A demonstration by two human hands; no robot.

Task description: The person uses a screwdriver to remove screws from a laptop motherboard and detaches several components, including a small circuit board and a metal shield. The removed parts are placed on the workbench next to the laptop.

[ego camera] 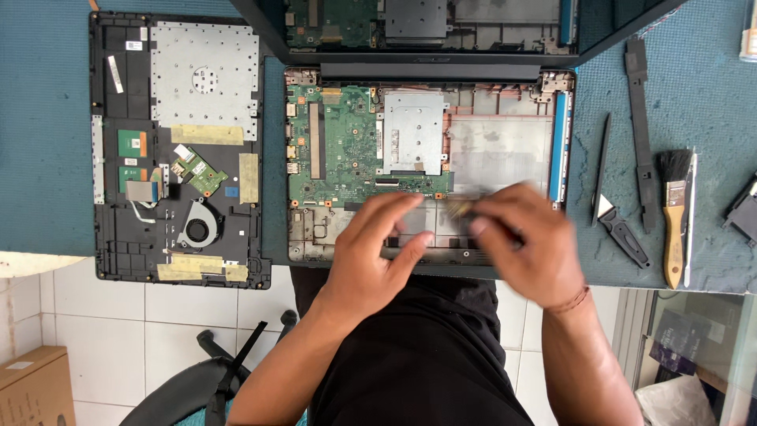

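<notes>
An opened laptop base (505, 150) lies on the blue mat in front of me, its green motherboard (335, 158) and a silver metal plate (412, 130) exposed. My left hand (374, 244) rests on the base's near edge, fingers pressed on a dark bar along the front. Beside it, my right hand (524, 237) is blurred over the same near edge, its fingers pinched on a small dark object (461, 209) that I cannot make out. A cord bracelet circles my right wrist.
The removed laptop cover (177, 150) with a fan (197, 229) lies to the left. The screen lid (441, 28) stands open behind the base. To the right lie a brush (673, 213), a black plastic strip (640, 126) and a pry tool (619, 229). An office chair base (221, 371) sits below.
</notes>
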